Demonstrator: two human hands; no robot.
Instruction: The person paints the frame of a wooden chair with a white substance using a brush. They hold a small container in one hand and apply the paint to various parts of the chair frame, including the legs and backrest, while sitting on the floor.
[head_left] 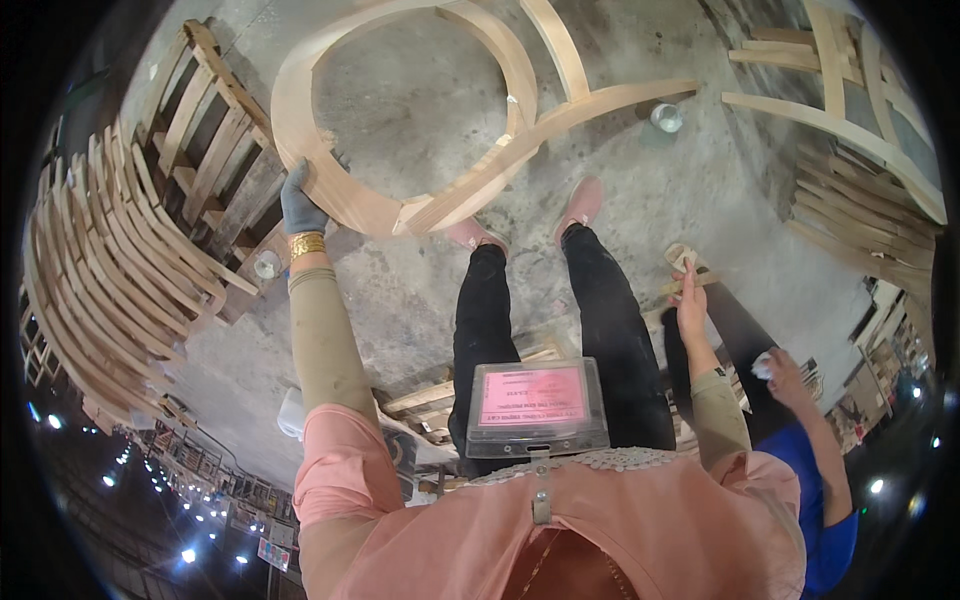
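My left hand [303,205], in a grey glove, is closed on the left side of a large wooden ring [350,195] made of joined curved pieces. A long curved wooden slat [600,108] crosses the ring's lower right side and reaches off to the right. Another curved piece [558,50] meets that slat from above. My right hand [690,305] is bare and off to the right, away from the ring, its fingers stretched out and nothing visible in them. The far side of the ring runs out at the top edge of the picture.
Curved slats [110,250] are stacked at the left beside a wooden pallet [215,130]. More curved pieces [850,130] lie at the right. A clear cup [666,118] stands on the concrete floor. At my right, a co-worker in blue [830,510] holds something white [764,366].
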